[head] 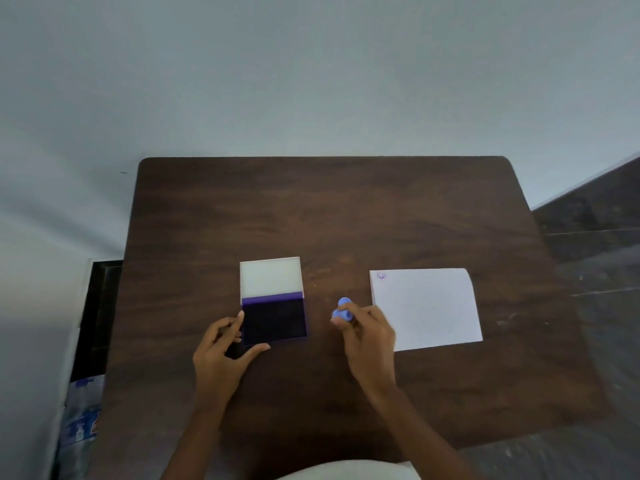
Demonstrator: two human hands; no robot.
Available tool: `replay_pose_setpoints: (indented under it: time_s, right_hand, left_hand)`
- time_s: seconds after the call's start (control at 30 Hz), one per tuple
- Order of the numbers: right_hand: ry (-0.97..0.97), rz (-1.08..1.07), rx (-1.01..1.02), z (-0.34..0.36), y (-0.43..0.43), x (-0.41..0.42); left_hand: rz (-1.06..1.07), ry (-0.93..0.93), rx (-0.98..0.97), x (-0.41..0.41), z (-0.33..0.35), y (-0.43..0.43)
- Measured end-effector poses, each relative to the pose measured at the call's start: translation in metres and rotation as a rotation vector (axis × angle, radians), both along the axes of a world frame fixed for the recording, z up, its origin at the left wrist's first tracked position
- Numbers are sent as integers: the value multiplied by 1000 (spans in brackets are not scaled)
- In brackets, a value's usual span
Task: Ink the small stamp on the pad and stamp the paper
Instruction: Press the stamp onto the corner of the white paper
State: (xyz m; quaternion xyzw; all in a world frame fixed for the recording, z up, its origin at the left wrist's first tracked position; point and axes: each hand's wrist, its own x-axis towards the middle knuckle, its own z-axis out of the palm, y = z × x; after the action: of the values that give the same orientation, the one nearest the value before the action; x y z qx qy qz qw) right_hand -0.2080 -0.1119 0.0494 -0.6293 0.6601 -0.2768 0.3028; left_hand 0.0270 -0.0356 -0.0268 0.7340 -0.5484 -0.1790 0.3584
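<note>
Dark brown wood-grain table (346, 209) set against a pale wall, seen from above: an open purple ink pad (274, 321) lies left of centre, its white lid (271, 277) hinged back on the far side and its dark inking surface exposed. The person's left hand (221, 355) rests at the pad's near-left corner, forefinger touching the left edge and thumb touching the near edge, the fingers spread and holding nothing. The right hand (367, 337) pinches a small round blue stamp (343, 310) between thumb and fingertips, held between the pad and a white rectangular sheet of paper (429, 306) lying to the right. Whether the stamp touches the table cannot be told. A small purple circular mark (381, 275) shows in the paper's far-left corner.
</note>
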Motion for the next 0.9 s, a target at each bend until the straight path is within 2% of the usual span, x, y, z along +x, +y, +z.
replay_pose_setpoints:
  time_s: [0.13, 0.2, 0.3, 0.4, 0.63, 0.9]
  right_hand:
    - [76, -101, -78, 10, -31, -59]
    - [139, -104, -65, 8, -50, -79]
    - [181, -72, -37, 0, -74, -93]
    - [211, -25, -7, -8, -92, -97]
    - [236, 38, 117, -26, -109, -99]
    - [262, 71, 149, -27, -115, -97]
  left_hand:
    - [198, -39, -38, -49, 14, 4]
    - [77, -69, -126, -100, 21, -7]
    - [-264, -87, -160, -177, 28, -36]
    - [-321, -105, -90, -220, 28, -69]
    - [-367, -300, 34, -230, 6, -87]
    - [-402, -254, 75, -228, -4, -86]
